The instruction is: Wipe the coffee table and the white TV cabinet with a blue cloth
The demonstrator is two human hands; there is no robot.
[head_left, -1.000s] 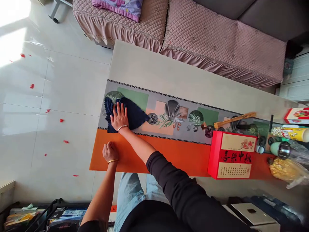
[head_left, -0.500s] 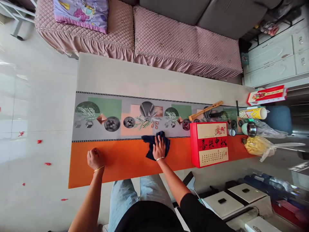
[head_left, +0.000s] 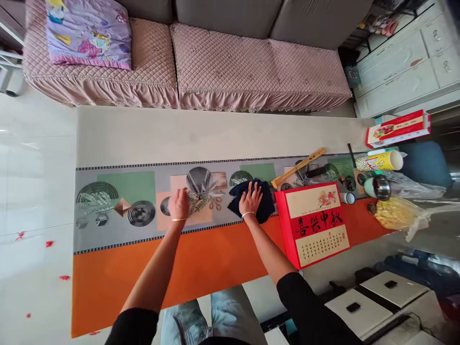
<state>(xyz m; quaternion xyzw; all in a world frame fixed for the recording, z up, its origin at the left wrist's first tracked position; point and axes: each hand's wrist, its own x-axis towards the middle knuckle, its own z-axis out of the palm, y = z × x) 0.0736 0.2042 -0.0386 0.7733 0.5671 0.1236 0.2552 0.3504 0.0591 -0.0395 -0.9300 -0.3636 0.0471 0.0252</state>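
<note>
The right hand (head_left: 250,197) lies open, fingers spread over a bunched navy cloth (head_left: 266,206) on the surface (head_left: 122,278) beside the red Mid-Autumn box (head_left: 318,225), seemingly to spread its pressure, while the left hand (head_left: 178,205), loosely curled, perhaps lends support.

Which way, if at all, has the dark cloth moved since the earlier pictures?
Yes, the dark cloth has moved rightward along the table, now close to the red box.
</note>
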